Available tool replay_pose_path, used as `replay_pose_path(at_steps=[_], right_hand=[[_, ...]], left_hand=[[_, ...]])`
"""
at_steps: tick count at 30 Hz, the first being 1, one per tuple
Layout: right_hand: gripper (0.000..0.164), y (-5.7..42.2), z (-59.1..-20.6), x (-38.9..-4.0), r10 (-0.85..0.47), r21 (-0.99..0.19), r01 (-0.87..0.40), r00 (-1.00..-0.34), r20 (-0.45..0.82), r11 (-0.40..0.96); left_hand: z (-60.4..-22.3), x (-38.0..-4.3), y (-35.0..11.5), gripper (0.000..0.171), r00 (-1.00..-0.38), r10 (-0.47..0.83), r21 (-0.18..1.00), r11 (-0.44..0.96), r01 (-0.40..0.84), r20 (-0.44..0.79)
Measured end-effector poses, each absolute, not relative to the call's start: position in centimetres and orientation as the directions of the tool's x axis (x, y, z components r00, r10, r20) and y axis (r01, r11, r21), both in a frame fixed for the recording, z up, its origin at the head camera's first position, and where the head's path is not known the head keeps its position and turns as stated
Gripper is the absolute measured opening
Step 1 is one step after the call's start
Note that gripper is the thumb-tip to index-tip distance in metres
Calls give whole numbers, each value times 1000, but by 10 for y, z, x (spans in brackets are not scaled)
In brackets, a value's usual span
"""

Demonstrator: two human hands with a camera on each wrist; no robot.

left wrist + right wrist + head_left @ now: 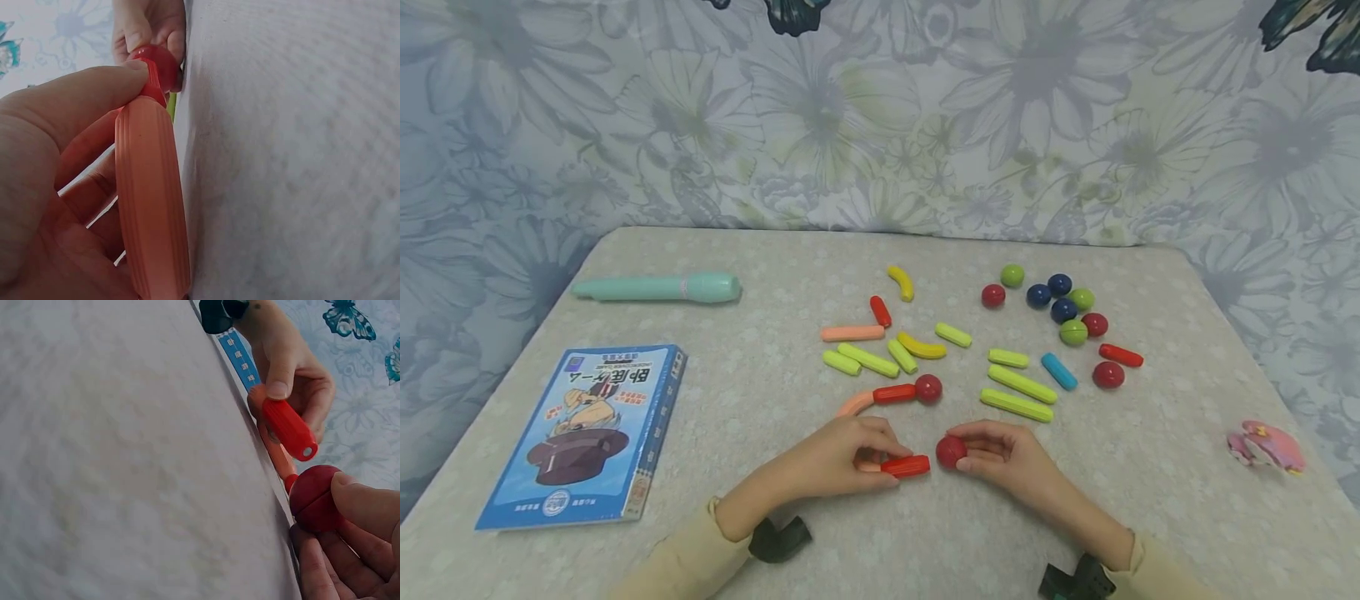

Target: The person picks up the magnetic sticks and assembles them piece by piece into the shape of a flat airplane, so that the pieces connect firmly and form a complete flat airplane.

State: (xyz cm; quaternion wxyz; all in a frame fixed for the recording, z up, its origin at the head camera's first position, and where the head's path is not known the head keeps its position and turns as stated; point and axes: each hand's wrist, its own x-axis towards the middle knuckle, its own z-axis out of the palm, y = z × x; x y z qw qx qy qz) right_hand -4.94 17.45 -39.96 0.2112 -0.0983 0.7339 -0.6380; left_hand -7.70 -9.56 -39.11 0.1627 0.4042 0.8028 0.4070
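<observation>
From the head view we see the left hand (844, 454) with its fingers bent round a red ridged piece (910, 467) over the near middle of the counter (1157, 458). The right hand (1013, 454) pinches a red ball (951, 452) between thumb and fingers, just beside the right end of that piece, a narrow gap between them. On the far side of the left hand we find a curved orange piece (853, 403), a red stick (895, 394) and a second red ball (928, 389) lying end to end. Farther off lie yellow-green sticks (868, 360) and two yellow curved pieces (922, 346); to their right, a blue stick (1059, 372) rests near dark blue balls (1063, 311) and green balls (1073, 332). At left we see a blue box (580, 433), with a teal tube (657, 288) beyond it; a pink object (1266, 447) sits well to the right. In the left wrist view, we see an orange segment (152, 194) running into the red ridged piece, the thumb pressed there and other fingers curved behind. In the right wrist view, we make out a groove round the held ball, and a hole in the ridged piece's end, apart from the ball.
</observation>
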Motion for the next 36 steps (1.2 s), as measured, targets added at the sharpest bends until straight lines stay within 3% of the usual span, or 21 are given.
replay_pose_path(at_steps=[14,28,36], right_hand=[[35,168,-402,-43,-418,-979,135,-889,-188,154],[31,166,-401,-46,-429,-947,-58,-899,-88,315],[30,165,-398,-48,-450,-922,-105,-889,-81,372]], left_hand=[[-391,-77,-94,26,-627,778,787,360,501,43],[-391,-80,-94,27,-637,771,751,421,509,0],[-389,-81,-98,28,-634,773,750,425,507,-10]])
